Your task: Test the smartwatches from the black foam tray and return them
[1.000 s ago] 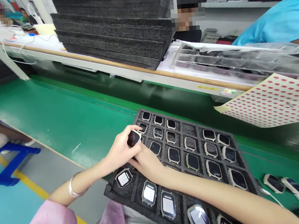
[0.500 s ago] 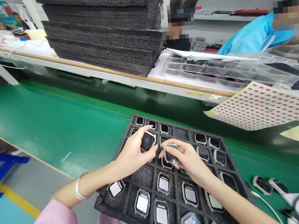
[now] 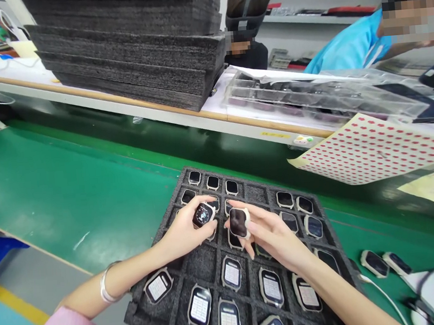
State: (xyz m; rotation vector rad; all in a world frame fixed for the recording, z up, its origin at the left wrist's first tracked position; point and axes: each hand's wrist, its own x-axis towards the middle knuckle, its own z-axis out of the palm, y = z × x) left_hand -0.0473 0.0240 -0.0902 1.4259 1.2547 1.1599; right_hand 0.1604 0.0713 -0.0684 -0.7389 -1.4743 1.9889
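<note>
A black foam tray [image 3: 255,193] lies on the green belt in front of me, its pockets filled with several small watch bodies. My left hand [image 3: 185,232] pinches one watch body [image 3: 203,215] above the tray's left part, its round underside turned toward me. My right hand [image 3: 271,233] holds a second watch body [image 3: 239,222] right beside it, dark screen facing me. The two hands are a few centimetres apart over the tray's middle rows. Near rows hold watches with lit white screens [image 3: 231,273]; far rows hold dark ones [image 3: 284,198].
A tall stack of black foam trays [image 3: 128,44] stands on the far bench. Clear plastic trays [image 3: 309,95] and a red-dotted sticker sheet [image 3: 381,149] lie at the right. Two loose watch bodies [image 3: 385,263] and a white cable sit right of the tray. Two people are behind the bench.
My right hand has lifted a watch body out of the tray and turned its screen up. My left hand has turned its watch so the back shows. The view shifted slightly left.
</note>
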